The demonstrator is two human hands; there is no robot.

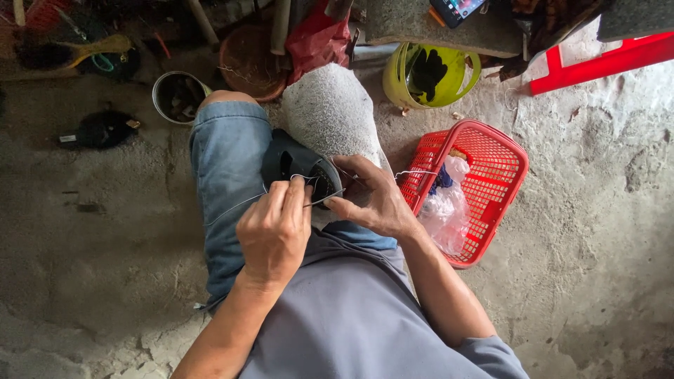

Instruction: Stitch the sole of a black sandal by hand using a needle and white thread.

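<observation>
A dark, rounded shoe point(298, 167) rests on the knee just beyond both hands. The left hand point(274, 231) pinches a thin needle point(319, 202); the right hand point(372, 200) grips the shoe's edge, pale thread point(414, 172) trailing.

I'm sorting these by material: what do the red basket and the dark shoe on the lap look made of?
Red basket: looks like moulded plastic, with a glossy, even lattice wall. Dark shoe: probably leather or a synthetic imitation, with a smooth matte surface; the look cannot settle which.

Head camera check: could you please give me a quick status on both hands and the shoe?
Left hand pinching a needle. Right hand gripping the dark shoe on the knee. White thread trailing left. Red basket beside, not obstructing.
</observation>
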